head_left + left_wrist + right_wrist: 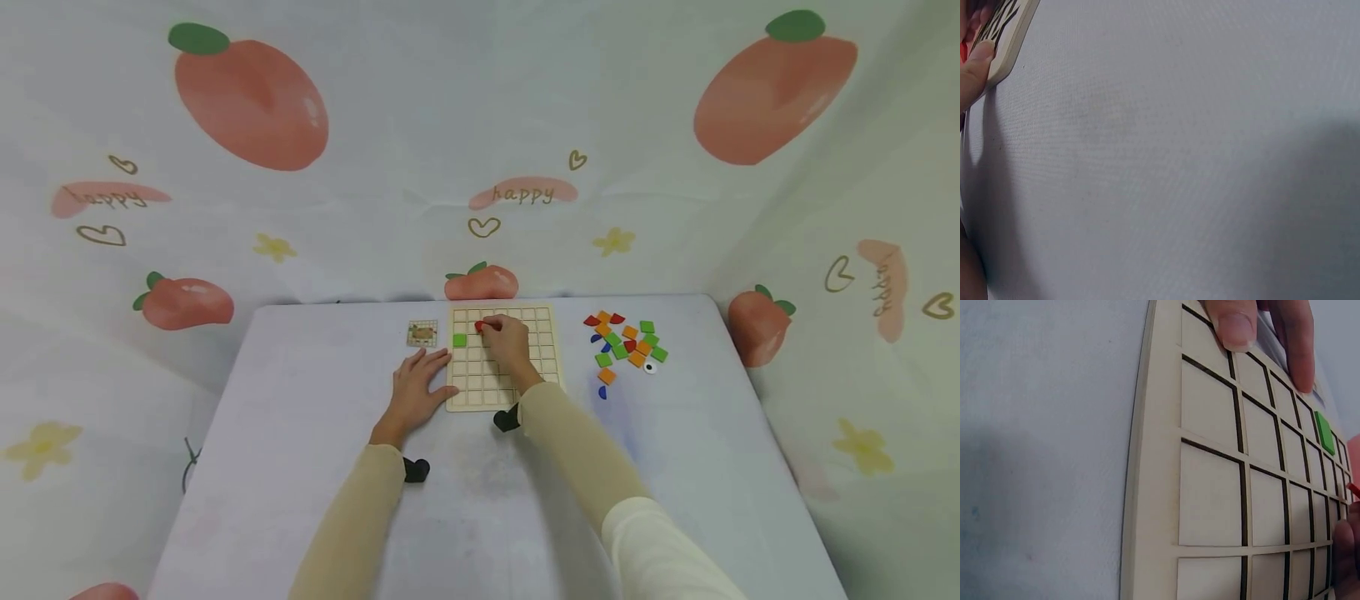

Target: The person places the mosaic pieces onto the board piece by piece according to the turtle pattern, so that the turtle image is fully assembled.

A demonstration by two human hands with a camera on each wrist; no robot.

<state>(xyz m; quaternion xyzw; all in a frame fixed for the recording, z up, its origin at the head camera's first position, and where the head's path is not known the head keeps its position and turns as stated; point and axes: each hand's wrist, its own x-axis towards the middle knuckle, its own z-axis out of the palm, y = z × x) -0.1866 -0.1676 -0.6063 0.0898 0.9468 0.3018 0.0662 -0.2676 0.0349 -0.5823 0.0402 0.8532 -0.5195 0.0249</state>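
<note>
My right hand (510, 343) pinches a small red piece (479, 326) over the upper left part of a wooden grid board (542, 351). In the right wrist view the same red piece (1353, 489) shows at the right edge, by the fingertips. One green square tile (460, 340) sits in a cell of the board's left column. My left hand (415, 387) lies at the board's left side, fingers spread, its thumb touching the edge. The left wrist view catches that thumb (977, 65) on the board's corner.
A small picture card (422, 333) lies left of the board. To the right are scattered loose pieces: orange squares (607, 377), green squares (659, 354), red pieces (617, 318), blue half-rounds (602, 392) and a white disc with a black dot (650, 367). A printed curtain (390, 208) hangs behind the table.
</note>
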